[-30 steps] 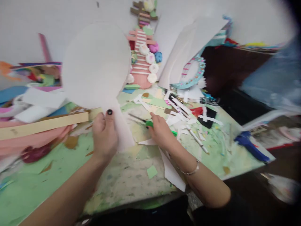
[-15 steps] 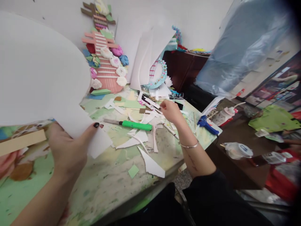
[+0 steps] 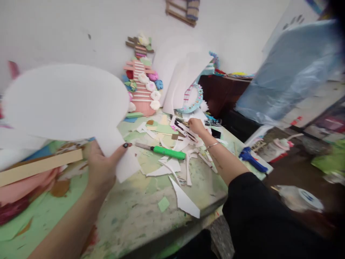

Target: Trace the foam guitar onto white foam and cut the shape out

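My left hand is closed on the narrow tail of a white paddle-shaped cutout, thumb on top and fingers beneath. Its broad oval end rises over the left side of the table. Farther off, my right hand reaches in among pens and white scraps, with its fingers curled together; whatever they pinch is hidden. Between the hands lies a green utility knife, its blade extended toward the left hand. White offcuts and a small green square are scattered nearer me.
A pink paper guitar with paper flowers leans against the wall. Beside it stand white sheets and a round blue-edged piece. A blue glue gun rests at the table's right edge. Beige strips lie at left.
My view has swung left and up, showing more of the wall. The right hand has reached slightly deeper into the pens and scraps. The left hand keeps its hold on the cutout.
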`<state>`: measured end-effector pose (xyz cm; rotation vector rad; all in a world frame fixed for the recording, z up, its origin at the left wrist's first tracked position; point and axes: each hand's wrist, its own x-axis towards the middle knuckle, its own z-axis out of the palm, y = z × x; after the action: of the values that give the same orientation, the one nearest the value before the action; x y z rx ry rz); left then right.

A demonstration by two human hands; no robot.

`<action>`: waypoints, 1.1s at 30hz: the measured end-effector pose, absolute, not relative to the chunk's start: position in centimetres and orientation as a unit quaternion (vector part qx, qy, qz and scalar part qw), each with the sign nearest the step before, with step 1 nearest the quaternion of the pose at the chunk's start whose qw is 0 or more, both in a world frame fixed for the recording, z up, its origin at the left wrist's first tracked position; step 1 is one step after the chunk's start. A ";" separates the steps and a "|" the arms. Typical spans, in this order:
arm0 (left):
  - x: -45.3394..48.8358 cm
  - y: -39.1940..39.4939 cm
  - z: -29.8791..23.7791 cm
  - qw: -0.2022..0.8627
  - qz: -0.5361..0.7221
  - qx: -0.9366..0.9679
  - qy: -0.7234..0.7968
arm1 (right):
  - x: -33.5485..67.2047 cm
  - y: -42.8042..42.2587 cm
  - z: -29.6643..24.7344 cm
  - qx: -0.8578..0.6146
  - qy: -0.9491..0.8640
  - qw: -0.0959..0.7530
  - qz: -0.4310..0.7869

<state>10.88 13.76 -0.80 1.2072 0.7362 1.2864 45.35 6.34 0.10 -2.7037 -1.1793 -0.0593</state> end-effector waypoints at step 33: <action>10.3 14.3 -1.1 0.443 0.716 0.468 0.270 | 24.6 2.9 -0.1 -0.522 -0.539 0.490 0.444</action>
<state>10.30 14.31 -1.08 1.1602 0.6704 1.7759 24.57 2.88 -0.06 -1.2671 -1.3092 1.0776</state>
